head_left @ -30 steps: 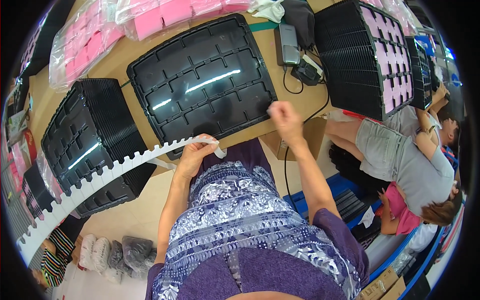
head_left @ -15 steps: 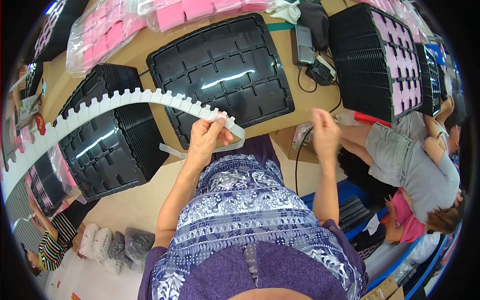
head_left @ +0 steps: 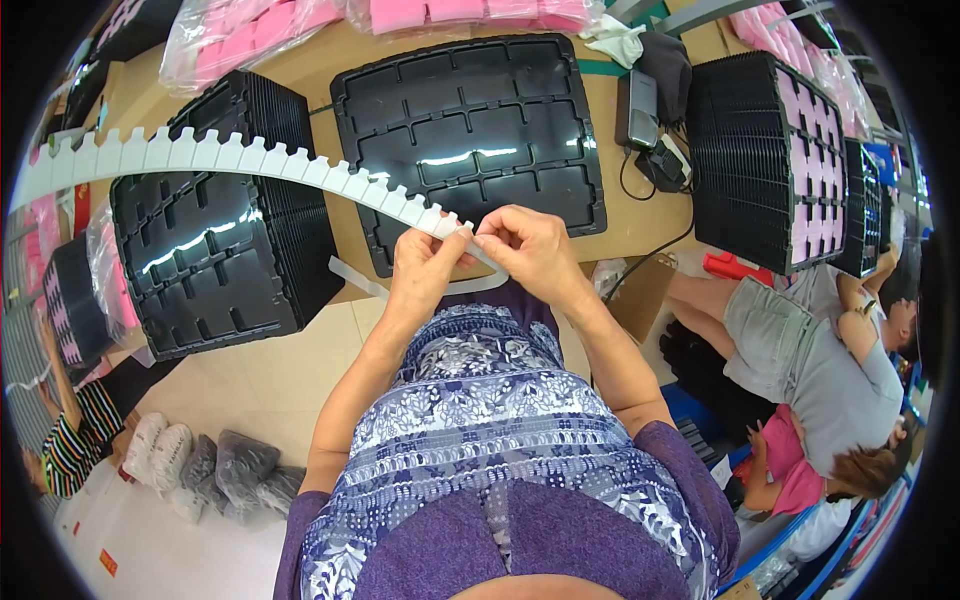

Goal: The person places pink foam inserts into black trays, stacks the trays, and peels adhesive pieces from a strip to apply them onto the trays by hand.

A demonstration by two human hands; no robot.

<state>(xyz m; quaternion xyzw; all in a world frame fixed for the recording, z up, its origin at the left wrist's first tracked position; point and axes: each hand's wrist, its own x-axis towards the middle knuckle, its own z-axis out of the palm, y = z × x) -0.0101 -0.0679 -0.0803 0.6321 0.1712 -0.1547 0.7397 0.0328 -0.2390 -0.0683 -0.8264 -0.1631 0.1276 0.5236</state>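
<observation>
A: In the head view, what do the hands have?

B: Both are closed on the near end of a long white toothed strip (head_left: 250, 158). The left hand (head_left: 425, 270) and right hand (head_left: 525, 250) sit close together, fingertips pinching the strip's end between them. From there it arcs away to the left, over the stack of black trays (head_left: 215, 250) beside the left hand.

A: And the step in hand?

B: It looks like the end of the strip is being worked, perhaps peeled or separated; a thin clear ribbon (head_left: 420, 290) hangs just under the hands, though its join with the strip is too small to tell. A further move would call for a steady pinch from one hand while the other pulls.

A: The containers?

B: Just beyond the hands lies an empty black compartment tray (head_left: 470, 140) on the wooden table (head_left: 640, 215). Right of the right hand, another tray stack (head_left: 770, 160) has pink pieces in its top compartments. Farther off, clear bags of pink pieces (head_left: 250, 40) lie along the table.
</observation>
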